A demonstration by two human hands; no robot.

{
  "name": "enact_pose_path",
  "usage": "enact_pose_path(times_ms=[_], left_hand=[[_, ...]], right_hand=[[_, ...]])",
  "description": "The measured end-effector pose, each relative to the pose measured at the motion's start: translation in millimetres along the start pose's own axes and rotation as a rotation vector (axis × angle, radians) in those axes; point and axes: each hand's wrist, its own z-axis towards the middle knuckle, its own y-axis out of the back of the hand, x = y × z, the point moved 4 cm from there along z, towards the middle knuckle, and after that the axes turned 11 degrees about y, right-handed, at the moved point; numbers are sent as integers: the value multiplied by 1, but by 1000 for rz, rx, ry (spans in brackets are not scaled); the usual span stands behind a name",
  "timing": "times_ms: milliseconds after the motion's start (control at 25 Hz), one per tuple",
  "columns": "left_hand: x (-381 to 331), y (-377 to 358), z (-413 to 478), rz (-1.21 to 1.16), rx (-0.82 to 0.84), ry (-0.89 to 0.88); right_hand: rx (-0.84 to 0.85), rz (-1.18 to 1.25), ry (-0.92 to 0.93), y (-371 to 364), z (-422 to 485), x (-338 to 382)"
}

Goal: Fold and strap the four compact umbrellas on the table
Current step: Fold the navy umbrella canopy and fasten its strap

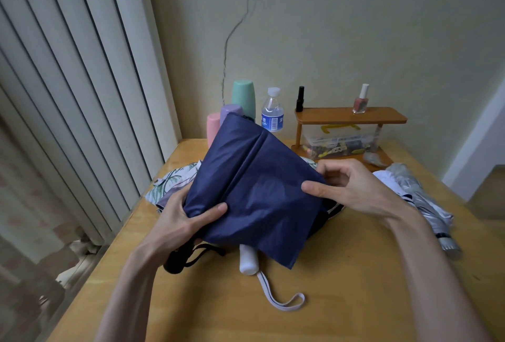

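Fingers [217, 209] of the left hand [177, 221] are pinching the lower-left edge of the navy-blue fabric compact umbrella [254, 183] at centre frame; the right hand [352, 188] is gripping its right edge. Its canopy is hanging over the yellow wooden surface [341, 287] and a white cylindrical handle [248, 261].

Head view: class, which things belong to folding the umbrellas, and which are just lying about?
Job: navy umbrella, held by left hand and right hand; leaf-print umbrella; silver umbrella; white handle.
Lying about: green cup; purple cup; pink cup; water bottle; black polish; pink polish; shelf; clear box.
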Motion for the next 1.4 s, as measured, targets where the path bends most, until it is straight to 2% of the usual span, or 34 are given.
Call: enact_pose_path(times_ms=[120, 320, 480, 640, 800, 920, 1080, 1400], left_hand=[[-1, 6, -1, -22, -34, 25], [3, 8, 2, 12, -76, 40], [4, 5, 5, 26, -132, 19], [6, 9, 8, -88, -237, -8], [6, 14, 5, -126, -251, 4], [5, 10, 5, -120, -193, -8], [4, 4, 7, -77, -188, -24], [-5, -7, 3, -75, -197, -59]], right_hand=[[51, 56, -33, -2, -3, 0], [-185, 82, -49, 14, -3, -13], [-257, 104, -31, 10, 2, -14], [-491, 156, -60, 6, 9, -16], [-436, 237, -177, -23, 20, -16], [-415, 235, -139, -44, 27, -10], [-681, 284, -40, -46, 26, -5], [-859, 312, -1, -38, 20, 2]])
